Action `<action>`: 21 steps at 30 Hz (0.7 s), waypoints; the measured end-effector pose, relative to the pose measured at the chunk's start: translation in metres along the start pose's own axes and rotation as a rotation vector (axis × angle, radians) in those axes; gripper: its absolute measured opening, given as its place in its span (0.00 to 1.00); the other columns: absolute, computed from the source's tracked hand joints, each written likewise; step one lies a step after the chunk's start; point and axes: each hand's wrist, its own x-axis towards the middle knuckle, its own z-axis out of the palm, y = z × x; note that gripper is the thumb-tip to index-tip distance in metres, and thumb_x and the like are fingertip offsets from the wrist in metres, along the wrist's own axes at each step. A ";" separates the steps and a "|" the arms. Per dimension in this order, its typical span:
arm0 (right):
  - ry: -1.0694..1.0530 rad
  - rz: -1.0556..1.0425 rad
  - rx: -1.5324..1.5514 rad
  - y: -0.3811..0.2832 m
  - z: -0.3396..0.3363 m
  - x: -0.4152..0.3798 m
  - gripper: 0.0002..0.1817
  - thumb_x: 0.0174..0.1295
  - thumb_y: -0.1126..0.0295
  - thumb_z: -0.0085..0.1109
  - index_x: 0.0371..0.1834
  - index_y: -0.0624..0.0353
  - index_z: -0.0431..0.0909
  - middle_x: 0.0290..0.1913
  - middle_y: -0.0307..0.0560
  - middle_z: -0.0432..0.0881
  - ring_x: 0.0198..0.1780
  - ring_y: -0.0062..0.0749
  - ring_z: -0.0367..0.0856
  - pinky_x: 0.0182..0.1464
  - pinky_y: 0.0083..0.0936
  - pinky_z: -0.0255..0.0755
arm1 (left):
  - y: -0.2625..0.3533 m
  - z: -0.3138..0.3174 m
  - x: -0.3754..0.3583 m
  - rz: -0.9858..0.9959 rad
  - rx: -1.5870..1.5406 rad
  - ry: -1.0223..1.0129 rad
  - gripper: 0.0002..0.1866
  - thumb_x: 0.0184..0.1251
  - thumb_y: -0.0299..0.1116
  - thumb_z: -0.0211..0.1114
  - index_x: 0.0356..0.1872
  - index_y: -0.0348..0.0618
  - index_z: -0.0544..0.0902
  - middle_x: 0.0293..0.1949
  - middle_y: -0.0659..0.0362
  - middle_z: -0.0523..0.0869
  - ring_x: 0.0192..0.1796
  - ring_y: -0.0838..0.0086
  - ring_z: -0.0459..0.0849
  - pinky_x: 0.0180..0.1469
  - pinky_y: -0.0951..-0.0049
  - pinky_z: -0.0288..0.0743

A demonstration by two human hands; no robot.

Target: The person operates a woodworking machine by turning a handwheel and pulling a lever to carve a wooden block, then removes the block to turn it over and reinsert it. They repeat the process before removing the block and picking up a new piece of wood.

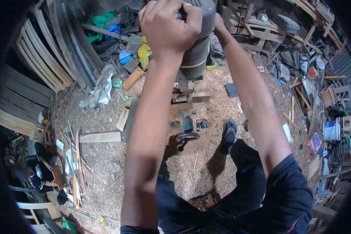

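In front of me stands a machine with a dark, cylinder-shaped head (195, 58) and a small perforated patch on its top. My left hand (169, 25) is at the left side of this head, its fingers curled in; what lies inside them is hidden. Reaching behind the head's right side, my right hand (219, 24) shows only near the wrist, and its fingers are out of sight. Lower on the machine are wooden blocks (201, 97) and a round handwheel (187, 137) with a knob.
Wood shavings (105, 160) cover the floor. Curved boards (43, 54) lean at the left, and a light plank (100, 137) lies near the machine. A co-worker (39, 171) sits at lower left holding a piece of wood. A pink basket (314, 142) and clutter line the right.
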 end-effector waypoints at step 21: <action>-0.329 0.507 0.103 0.072 0.075 -0.524 0.26 0.73 0.52 0.48 0.45 0.70 0.81 0.40 0.57 0.85 0.41 0.39 0.82 0.47 0.37 0.74 | 0.017 -0.029 -0.452 -1.283 0.032 -0.688 0.19 0.68 0.43 0.54 0.44 0.35 0.80 0.41 0.37 0.85 0.48 0.42 0.84 0.55 0.49 0.74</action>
